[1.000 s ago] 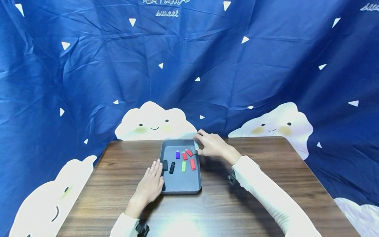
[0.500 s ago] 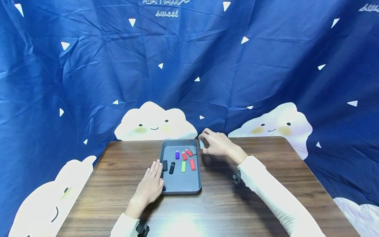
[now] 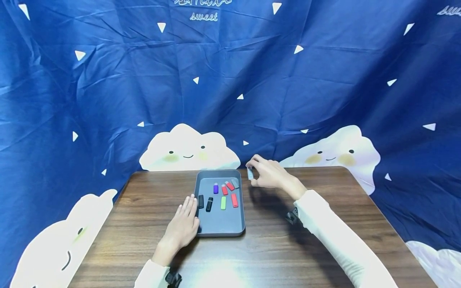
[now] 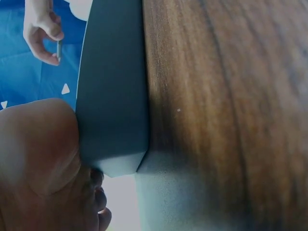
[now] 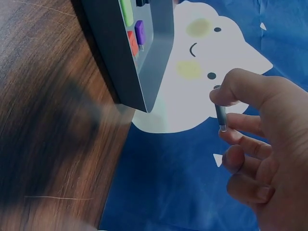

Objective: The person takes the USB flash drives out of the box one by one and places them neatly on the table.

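My right hand [image 3: 270, 174] pinches a small grey USB stick [image 5: 221, 116] between thumb and fingers, above the far part of the table, right of the tray. In the head view the stick [image 3: 250, 173] looks pale. My left hand [image 3: 181, 222] lies with fingers straight along the left wall of the grey tray [image 3: 221, 230], touching it. Inside the tray are a purple USB stick [image 3: 215, 188], a green one [image 3: 223, 203], several red ones such as the red stick [image 3: 234, 200], a dark grey one [image 3: 235, 183] and two black ones, including the black stick [image 3: 209, 204].
The tray stands on a brown wood-grain table [image 3: 317, 240], near its far edge. Behind hangs a blue curtain [image 3: 230, 100] with white clouds and triangles. Each wrist carries a small black camera, such as the right camera [image 3: 292, 216].
My right hand has moved right with the pinched USB stick, from over the tray's far right corner to beyond its right wall. My left hand and the tray stay put.
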Available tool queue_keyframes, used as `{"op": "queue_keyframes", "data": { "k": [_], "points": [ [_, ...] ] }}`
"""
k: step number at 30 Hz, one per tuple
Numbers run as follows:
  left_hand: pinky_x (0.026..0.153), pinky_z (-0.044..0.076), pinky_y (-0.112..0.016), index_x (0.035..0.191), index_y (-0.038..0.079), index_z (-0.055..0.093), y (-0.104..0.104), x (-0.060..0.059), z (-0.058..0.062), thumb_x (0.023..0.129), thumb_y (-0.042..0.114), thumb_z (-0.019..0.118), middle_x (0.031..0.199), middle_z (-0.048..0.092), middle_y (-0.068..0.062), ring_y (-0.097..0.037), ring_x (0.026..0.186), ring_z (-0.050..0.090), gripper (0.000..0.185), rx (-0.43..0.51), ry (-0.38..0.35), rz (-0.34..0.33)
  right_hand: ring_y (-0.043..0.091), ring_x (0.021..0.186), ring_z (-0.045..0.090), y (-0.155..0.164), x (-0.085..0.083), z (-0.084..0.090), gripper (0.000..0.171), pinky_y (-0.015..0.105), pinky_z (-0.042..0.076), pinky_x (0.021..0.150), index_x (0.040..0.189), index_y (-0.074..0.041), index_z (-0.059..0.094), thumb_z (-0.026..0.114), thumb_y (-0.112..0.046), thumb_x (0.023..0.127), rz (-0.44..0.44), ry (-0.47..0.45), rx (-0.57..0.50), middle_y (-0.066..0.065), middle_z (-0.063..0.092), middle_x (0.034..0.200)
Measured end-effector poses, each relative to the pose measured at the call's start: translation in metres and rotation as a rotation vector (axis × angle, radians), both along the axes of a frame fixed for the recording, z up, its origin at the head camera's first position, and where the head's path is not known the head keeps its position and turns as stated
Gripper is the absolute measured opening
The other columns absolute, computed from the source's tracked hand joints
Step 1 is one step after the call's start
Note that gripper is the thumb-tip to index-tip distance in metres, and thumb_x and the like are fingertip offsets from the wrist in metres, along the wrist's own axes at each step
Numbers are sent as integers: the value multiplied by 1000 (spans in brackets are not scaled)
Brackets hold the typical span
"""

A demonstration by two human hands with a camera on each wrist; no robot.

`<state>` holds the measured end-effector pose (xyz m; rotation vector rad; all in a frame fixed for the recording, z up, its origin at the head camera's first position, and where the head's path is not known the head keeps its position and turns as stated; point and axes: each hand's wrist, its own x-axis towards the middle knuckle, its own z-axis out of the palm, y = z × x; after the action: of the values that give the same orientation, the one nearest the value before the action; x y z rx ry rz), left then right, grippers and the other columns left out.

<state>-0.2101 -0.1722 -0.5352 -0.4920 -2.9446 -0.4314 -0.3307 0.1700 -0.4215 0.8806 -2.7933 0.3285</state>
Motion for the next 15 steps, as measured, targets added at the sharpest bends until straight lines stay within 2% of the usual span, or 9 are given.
{"op": "queue_keyframes", "data": {
  "k": [5,10,15],
  "points": [
    [131,29,-60,160,-12,36,1,1,1,107,14,46,172,31,-27,-44,161,29,60,16,3,-3,16,66,54,5,2,1,51,32,47,58,128,-14,72,82,-27,80,1,5,-21,2,63,125],
    [132,28,-59,161,-10,35,1,1,3,108,16,46,173,29,-25,-43,162,27,60,-8,-21,5,17,66,54,10,5,0,53,35,51,61,129,-12,71,82,-26,79,3,-1,-34,3,62,126],
    [132,27,-59,161,-10,34,2,1,3,109,16,45,173,28,-26,-43,162,27,60,-3,-29,4,17,65,54,16,7,-2,55,32,48,58,130,-13,70,83,-26,78,-9,-17,-49,2,62,127]
  ]
}}
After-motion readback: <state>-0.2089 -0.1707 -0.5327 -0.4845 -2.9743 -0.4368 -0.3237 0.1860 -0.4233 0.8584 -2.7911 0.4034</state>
